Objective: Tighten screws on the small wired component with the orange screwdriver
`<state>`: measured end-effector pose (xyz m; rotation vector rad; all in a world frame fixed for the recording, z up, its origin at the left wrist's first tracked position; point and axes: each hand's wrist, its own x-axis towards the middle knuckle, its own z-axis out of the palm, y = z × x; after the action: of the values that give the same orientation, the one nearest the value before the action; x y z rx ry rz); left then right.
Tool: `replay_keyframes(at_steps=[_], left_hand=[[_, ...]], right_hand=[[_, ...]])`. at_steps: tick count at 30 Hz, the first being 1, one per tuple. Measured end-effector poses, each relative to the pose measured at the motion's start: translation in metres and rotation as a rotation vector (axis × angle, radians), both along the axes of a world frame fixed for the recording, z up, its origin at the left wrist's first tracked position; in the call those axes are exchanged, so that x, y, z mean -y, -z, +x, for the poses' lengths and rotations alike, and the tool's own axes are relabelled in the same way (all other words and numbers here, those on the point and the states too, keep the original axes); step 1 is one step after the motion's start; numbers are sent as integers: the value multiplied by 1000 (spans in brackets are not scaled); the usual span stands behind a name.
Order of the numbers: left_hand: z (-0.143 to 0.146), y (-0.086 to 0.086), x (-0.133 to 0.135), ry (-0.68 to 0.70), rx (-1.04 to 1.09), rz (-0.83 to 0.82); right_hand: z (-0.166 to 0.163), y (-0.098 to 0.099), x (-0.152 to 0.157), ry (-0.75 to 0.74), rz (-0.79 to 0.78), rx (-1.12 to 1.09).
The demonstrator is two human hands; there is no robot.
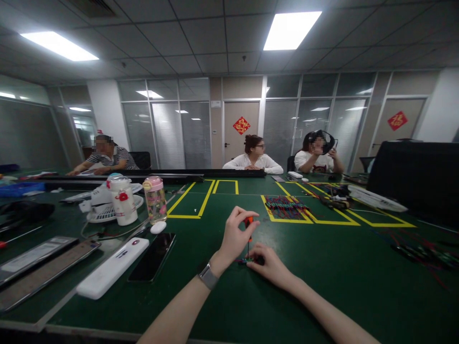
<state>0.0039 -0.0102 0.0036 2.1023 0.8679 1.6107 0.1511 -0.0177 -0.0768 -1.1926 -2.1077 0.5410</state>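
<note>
My left hand [236, 231], with a grey watch on its wrist, is closed around the orange-and-black handle of a screwdriver [250, 229]. The shaft points straight down, its tip at a small green circuit board [242, 261] lying on the green table [201, 296]. Low on the tabletop, my right hand [268, 265] has its fingers curled and pinches the board at its right side. Those fingers cover much of the board, and a dark part shows beneath them.
A bundle of wired boards [287, 207] lies within yellow tape; more wired parts [426, 253] are at the right. A black phone [152, 258], white power bank [113, 267], white bottle [124, 200] and pink-lidded bottle [155, 200] stand left. Several people sit across the table.
</note>
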Motion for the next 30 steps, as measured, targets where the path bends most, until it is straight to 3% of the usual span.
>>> replay_keyframes(at_steps=[6,11,17,22,30], left_hand=[[-2,-4,0,116,14,-23],[-2,-2,-1,48,-12,9],[2,0,3,145,-11,7],[3,3,2,12,-8,65],[1,-3,2,117,15,-8]], right_hand=[[2,1,-1,-24,10,-13],[2,1,-1,-20,1,7],[3,2,-1,-27,11,0],[4,2,0,-22,4,-6],[4,2,-2,-33,-8,-20]])
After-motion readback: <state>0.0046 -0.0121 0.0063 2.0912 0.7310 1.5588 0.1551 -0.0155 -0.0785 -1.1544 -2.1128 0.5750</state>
